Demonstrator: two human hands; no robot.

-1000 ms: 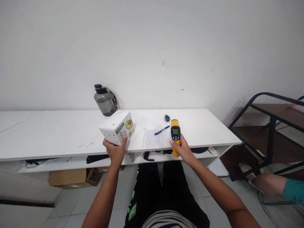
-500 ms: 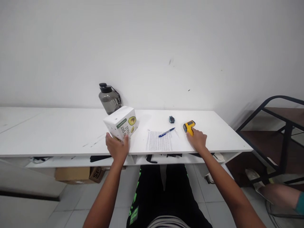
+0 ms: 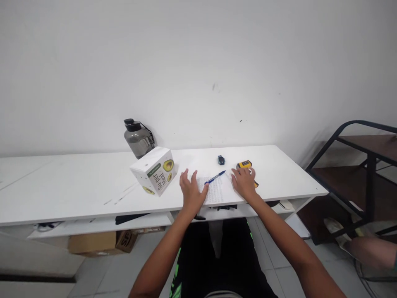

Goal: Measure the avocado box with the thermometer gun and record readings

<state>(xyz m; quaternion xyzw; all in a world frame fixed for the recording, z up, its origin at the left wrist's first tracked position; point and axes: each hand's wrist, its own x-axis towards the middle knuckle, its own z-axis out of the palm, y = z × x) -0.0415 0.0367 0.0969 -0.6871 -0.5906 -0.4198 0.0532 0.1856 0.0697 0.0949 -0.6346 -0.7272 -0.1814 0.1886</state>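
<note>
My left hand is over the left part of a written sheet of paper, fingers spread and holding nothing. A blue pen lies slantwise on the sheet, close to my left thumb. At the sheet's right side is my right hand, fingers apart and curved. It partly covers a yellow and black pistol-shaped device lying on the desk. To the left stands a white carton printed with avocados and the words "Su-per Meal". A small dark watch sits behind the pen.
The white desk runs along a wall, with a shelf beneath it. A grey water bottle stands behind the carton. Below the shelf is a cardboard box. At right are a dark metal-framed rack and another person's blurred limb.
My left hand has let go of the carton and moved right to the paper. My right hand has let go of the yellow device and shifted left. The view has tilted slightly.
</note>
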